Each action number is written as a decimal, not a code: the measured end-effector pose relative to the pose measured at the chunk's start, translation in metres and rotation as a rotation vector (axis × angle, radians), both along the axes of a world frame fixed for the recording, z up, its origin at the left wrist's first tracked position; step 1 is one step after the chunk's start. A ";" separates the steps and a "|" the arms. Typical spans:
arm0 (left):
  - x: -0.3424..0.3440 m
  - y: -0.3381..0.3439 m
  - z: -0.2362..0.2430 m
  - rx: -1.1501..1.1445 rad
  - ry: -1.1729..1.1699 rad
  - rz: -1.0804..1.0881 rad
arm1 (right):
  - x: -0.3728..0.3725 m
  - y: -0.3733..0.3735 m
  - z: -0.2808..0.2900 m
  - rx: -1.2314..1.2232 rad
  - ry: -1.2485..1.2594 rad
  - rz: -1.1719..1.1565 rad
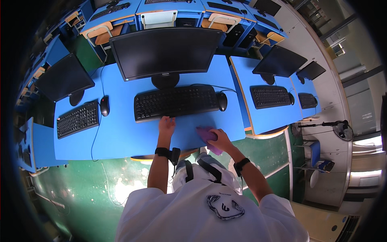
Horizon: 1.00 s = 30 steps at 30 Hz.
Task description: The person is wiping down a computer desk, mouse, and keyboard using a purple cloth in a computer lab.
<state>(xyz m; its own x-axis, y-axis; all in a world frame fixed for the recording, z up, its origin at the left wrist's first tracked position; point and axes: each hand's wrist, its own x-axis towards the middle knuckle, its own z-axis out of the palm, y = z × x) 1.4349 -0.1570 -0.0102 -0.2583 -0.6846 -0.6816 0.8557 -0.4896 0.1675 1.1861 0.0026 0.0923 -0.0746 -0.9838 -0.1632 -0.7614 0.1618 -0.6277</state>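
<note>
My left hand [166,125] is at the lower front edge of a black keyboard [175,103], fingers slightly bent and apart; whether it presses on the keyboard I cannot tell. Closed around a purple cloth [204,133], my right hand [219,139] rests low on the blue desk [109,141], right of my left hand. Behind the keyboard stands a large dark monitor [165,52], with a black mouse [222,101] at the keyboard's right end.
A second monitor [62,76], keyboard [78,119] and mouse [104,105] share the desk's left. A neighbouring desk [270,121] holds more computers. Rows of desks with chairs [102,32] stand beyond. At right are a fan [342,131] and blue chair [314,151].
</note>
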 end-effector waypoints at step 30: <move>-0.014 -0.013 0.022 -0.048 -0.304 0.074 | -0.122 -0.144 -0.044 -0.035 0.148 -0.304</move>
<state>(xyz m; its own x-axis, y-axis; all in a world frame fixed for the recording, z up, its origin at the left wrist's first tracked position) 1.4205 -0.1704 0.0114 0.0038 -0.7272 -0.6864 0.7957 -0.4136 0.4426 1.0640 -0.1409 0.0486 -0.3858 -0.9177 -0.0950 -0.7646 0.3757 -0.5236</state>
